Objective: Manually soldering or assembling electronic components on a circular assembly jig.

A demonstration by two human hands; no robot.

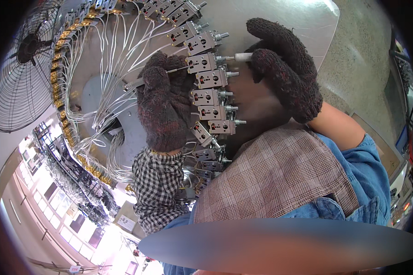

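My left hand (163, 103), in a dark knitted glove, is closed around a slim screwdriver (134, 85) with a pale handle. Its thin shaft reaches the face of a metal thermostat-like switch unit (200, 63). On the other side of that unit, my gloved right hand (289, 68) grips a white cylindrical piece (243, 57), whose narrow metal end meets the unit's shaft. More such switch units (211, 79) stand in a curved row below and above, their shafts pointing outward. White wires (105, 55) run inward on the left.
The units line the rim of a round metal table (96, 91). Brass-coloured fittings (59, 68) follow its far left edge. A metal sheet surface (280, 11) lies beyond my right hand. A large caged fan (27, 48) stands at the left. Concrete floor (358, 59) shows at the right.
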